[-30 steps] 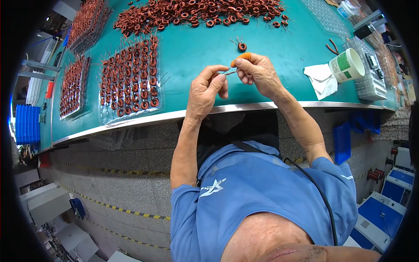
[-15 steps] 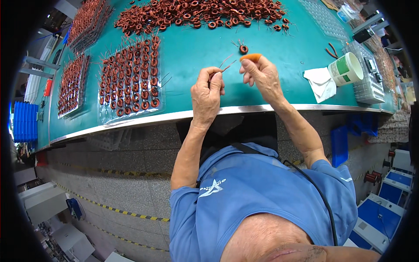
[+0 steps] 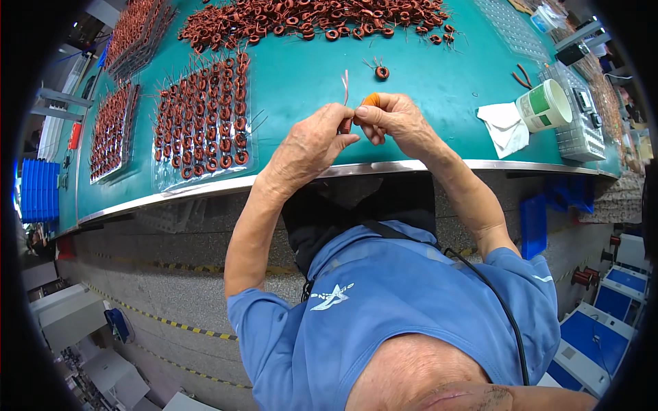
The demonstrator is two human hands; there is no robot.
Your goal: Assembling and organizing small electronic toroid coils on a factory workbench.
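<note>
A copper-wound ring coil (image 3: 345, 127) is gripped between the thumb and fingers of my left hand (image 3: 305, 147), above the table's near edge. Its pale wire leads (image 3: 345, 85) point up and away from me. Right beside it, my right hand (image 3: 401, 125) is closed in a pinch, thumb against fingers, with the fingertips meeting the left hand's. What sits in that pinch is too small to make out. An orange finger cover (image 3: 371, 100) is on one right finger. A single ring coil (image 3: 382, 72) with thin leads lies on the green tabletop just beyond my hands.
Coils fill a clear tray (image 3: 202, 120) at left, with more loaded trays (image 3: 113, 133) beyond it. A large heap of coils (image 3: 315, 19) spreads along the back. At right are a white cloth (image 3: 504, 130), a tipped green-and-white cup (image 3: 543, 108) and pliers (image 3: 522, 77).
My left hand has turned, its forearm swinging out to the left, and the coil's leads now point upward. The right hand has moved left and down, bringing its fingertips to the coil.
</note>
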